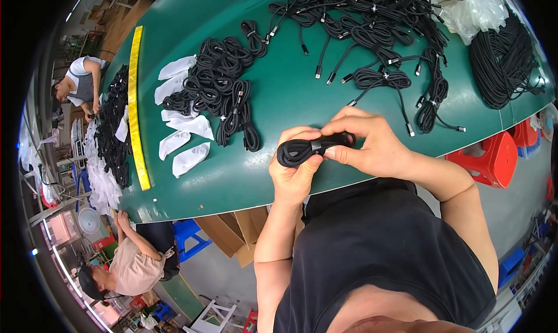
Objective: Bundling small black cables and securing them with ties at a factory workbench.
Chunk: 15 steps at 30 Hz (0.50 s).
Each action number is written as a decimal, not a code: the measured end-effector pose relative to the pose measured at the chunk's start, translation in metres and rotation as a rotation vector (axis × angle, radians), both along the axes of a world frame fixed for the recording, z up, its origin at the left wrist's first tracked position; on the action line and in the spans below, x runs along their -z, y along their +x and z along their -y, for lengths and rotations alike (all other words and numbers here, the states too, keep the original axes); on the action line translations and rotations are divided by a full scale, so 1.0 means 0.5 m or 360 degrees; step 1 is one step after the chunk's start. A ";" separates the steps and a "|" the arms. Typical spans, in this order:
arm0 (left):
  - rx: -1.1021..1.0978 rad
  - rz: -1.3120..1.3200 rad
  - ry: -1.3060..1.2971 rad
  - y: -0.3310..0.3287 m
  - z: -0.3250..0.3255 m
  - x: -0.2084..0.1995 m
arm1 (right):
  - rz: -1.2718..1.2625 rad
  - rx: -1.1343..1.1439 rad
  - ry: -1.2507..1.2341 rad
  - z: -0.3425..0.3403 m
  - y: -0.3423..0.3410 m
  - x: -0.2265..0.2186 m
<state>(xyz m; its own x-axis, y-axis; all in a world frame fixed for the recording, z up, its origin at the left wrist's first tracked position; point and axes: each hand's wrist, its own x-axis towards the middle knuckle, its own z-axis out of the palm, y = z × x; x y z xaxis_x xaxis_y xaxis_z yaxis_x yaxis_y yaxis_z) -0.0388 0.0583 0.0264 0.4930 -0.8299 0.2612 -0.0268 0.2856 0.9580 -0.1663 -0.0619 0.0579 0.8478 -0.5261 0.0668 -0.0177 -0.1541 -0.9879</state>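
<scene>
Between my two hands, over the table's near edge, is a coiled black cable [297, 153] with a band round its middle. My left hand [292, 170] grips the looped left end, thumb below and fingers above. My right hand [366, 144] pinches the right end of the bundle between thumb and fingers. Ahead and to the left lies a heap of coiled black cables [218, 74]. Beyond my right hand, cables with loose plug ends [381, 77] are spread out.
White pouches [190, 158] lie left of the coils, before a yellow strip [135, 112]. Clear plastic bags [474, 10] and a large cable bundle [501, 60] sit at the far right. A red stool [497, 158] stands by the green table [232, 185]. Two people work at left.
</scene>
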 end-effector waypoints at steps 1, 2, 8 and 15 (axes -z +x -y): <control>-0.0001 0.0000 0.0001 -0.003 0.001 0.007 | 0.0002 0.0112 -0.0120 -0.003 0.004 0.000; -0.0037 -0.0065 -0.0052 -0.004 0.001 0.017 | 0.0001 0.0111 -0.0118 -0.009 0.007 -0.001; -0.0031 -0.0291 -0.0129 -0.015 0.001 0.016 | 0.0257 0.0257 -0.1008 -0.013 -0.007 0.024; -0.0033 -0.0324 -0.0193 -0.018 -0.006 0.030 | 0.0360 0.0044 -0.0608 -0.009 -0.009 0.013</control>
<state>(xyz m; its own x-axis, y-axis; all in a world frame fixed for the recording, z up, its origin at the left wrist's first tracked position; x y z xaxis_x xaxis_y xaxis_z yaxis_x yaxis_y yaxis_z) -0.0476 0.0612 0.0113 0.5622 -0.7878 0.2518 0.1563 0.4002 0.9030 -0.1707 -0.0573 0.0512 0.7755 -0.4498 0.4431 0.1830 -0.5116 -0.8395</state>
